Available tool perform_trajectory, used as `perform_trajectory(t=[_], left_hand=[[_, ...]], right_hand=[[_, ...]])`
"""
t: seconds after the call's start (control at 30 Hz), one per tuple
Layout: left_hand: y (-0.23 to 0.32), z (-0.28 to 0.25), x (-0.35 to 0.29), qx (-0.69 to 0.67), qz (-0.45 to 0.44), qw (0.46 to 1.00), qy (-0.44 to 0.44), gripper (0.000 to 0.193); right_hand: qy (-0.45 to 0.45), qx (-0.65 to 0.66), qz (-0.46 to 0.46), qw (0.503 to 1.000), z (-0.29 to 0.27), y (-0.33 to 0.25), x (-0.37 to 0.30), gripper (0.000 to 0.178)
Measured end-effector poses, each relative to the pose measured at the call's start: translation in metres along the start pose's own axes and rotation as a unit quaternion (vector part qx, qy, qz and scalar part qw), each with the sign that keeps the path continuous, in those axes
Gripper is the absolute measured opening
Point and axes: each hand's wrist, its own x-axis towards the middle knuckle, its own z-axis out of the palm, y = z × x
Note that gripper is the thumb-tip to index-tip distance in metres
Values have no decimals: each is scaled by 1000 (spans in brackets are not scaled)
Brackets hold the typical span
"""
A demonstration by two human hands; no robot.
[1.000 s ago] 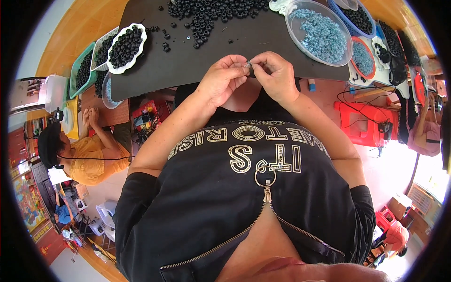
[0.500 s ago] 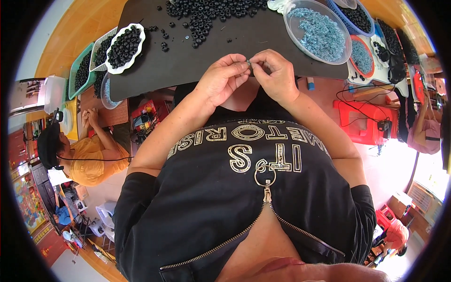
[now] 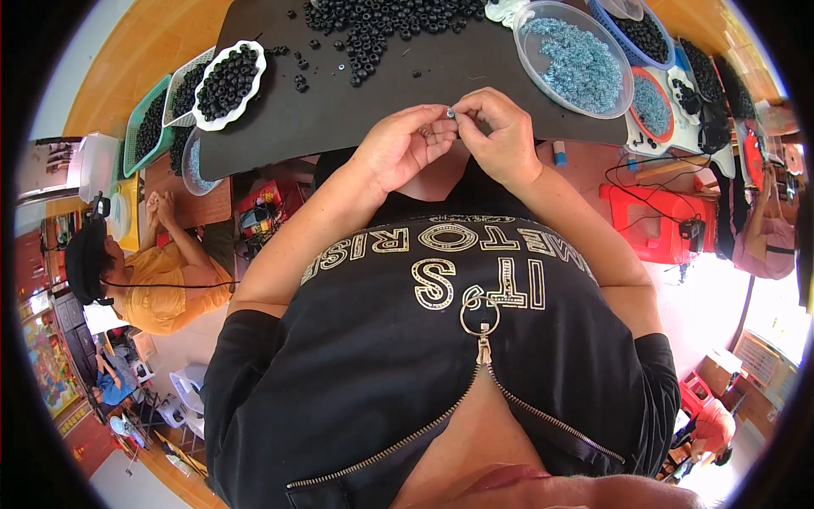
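My right hand [image 3: 498,140] is closed in a pinch over the table's near edge, its thumb and forefinger on a small light-blue piece [image 3: 451,113]. My left hand [image 3: 405,146] is beside it, palm turned up and fingers loosely apart. One of its fingertips reaches the small piece; whether it presses on it is hard to tell. Beyond my hands, a heap of black beads [image 3: 381,34] lies on the dark table [image 3: 449,72]. A clear round tub [image 3: 527,68] of light-blue pieces stands to the right.
At left are a white scalloped dish [image 3: 252,95] of black beads and a green basket [image 3: 132,161]. An orange-rimmed bowl [image 3: 671,127] and a blue basket [image 3: 670,61] stand right. A red stool [image 3: 640,225] is below. A person in yellow [image 3: 174,288] sits at left.
The fingers of my left hand have loosened and spread from a pinch. More of the light-blue piece shows at my right fingertips. My right hand has barely moved.
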Motion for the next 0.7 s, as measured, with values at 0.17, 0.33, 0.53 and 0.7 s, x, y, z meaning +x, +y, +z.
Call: perform_trajectory(t=[0.17, 0.33, 0.53, 0.7], left_hand=[[0, -4, 0, 5, -1, 1000, -27, 13], [1, -9, 3, 6, -3, 998, -56, 11], [-2, -6, 5, 20, -5, 999, -49, 9], [-4, -9, 5, 23, -11, 998, -53, 9]], right_hand=[[-3, 13, 9, 1000, 2, 1, 0, 9], [-6, 19, 11, 1000, 3, 1, -1, 9], [0, 13, 10, 1000, 2, 4, -2, 10], [8, 12, -9, 1000, 2, 4, -1, 11]])
